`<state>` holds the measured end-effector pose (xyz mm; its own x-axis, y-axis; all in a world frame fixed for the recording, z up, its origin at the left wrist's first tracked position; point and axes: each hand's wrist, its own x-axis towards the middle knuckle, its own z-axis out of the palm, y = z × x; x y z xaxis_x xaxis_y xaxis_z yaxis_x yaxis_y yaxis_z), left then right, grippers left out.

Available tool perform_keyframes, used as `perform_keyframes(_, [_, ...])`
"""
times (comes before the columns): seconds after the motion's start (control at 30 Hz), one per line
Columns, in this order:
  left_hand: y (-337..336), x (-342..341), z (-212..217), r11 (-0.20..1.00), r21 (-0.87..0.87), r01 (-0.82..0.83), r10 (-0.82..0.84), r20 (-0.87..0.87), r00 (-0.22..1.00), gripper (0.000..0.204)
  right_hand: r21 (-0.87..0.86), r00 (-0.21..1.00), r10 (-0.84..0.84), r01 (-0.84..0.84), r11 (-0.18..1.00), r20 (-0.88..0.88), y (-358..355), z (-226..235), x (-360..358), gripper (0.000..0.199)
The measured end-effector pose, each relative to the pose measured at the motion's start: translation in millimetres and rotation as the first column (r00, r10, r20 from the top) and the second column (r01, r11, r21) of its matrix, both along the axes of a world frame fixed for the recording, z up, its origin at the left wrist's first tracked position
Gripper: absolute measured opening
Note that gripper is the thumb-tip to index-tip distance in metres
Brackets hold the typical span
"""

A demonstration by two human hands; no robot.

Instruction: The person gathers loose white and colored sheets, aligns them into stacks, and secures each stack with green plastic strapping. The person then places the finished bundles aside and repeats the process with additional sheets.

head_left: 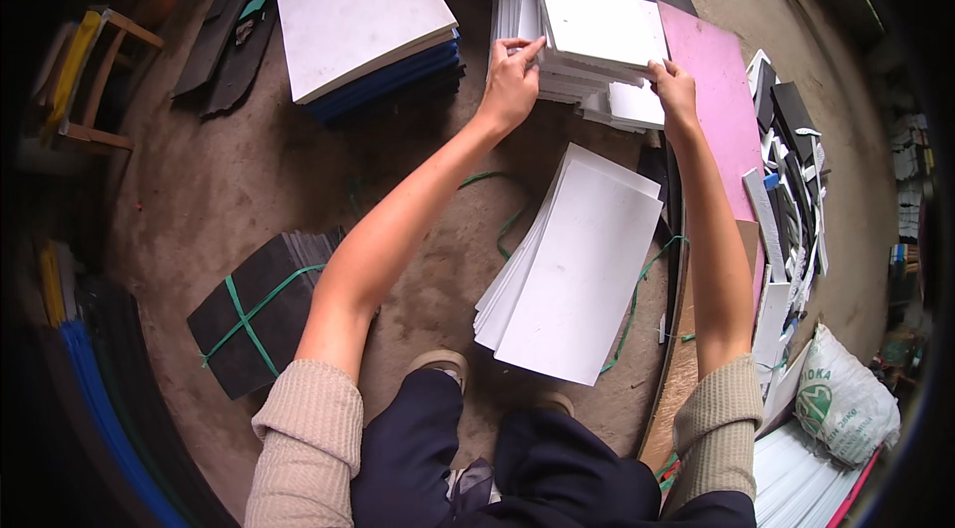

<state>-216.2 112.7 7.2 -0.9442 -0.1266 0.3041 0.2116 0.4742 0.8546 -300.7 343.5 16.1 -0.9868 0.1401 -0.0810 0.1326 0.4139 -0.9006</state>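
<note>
White sheets make up the tall stack [587,21] on the dirt floor [229,170], and both hands pinch its top layers: left hand [512,81] fingers closed on the near left corner, right hand [674,88] fingers closed on the near right edge. Closer in lies a fanned pile of white sheets [572,264] (apparently already sorted out), beside loose green strapping [637,299]. Judging by the stack's height, much remains.
</note>
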Motion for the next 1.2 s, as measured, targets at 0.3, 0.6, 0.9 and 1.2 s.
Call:
perform_keyframes(0.3, [-16.0, -22.6, -14.3, 0.964, -0.242, -0.109, 0.118, 0.023, 0.993, 0.037, -0.034, 0.976, 0.099, -0.094, 0.995, 0.192, -5.4, -12.5, -16.8, 0.043])
perform_keyframes(0.6, [0.0, -25.5, -9.0, 0.948, 0.275, -0.16, 0.11, 0.191, 0.975, 0.031, -0.218, 0.975, 0.111, -0.067, 0.974, 0.193, -12.9, -7.6, -12.7, 0.036])
perform_keyframes(0.9, [0.5, -26.9, 7.9, 0.927, 0.27, -0.261, 0.113, 0.462, 0.88, 0.051, -0.379, 0.954, 0.181, -0.08, 0.922, 0.24, -15.2, 21.2, 12.4, 0.043])
perform_keyframes(1.2, [14.5, 41.0, 3.5, 0.816, 0.569, 0.103, -0.353, 0.35, 0.868, 0.067, -0.486, 0.878, 0.332, -0.136, 0.863, 0.346, 5.8, 69.8, 173.4, 0.044])
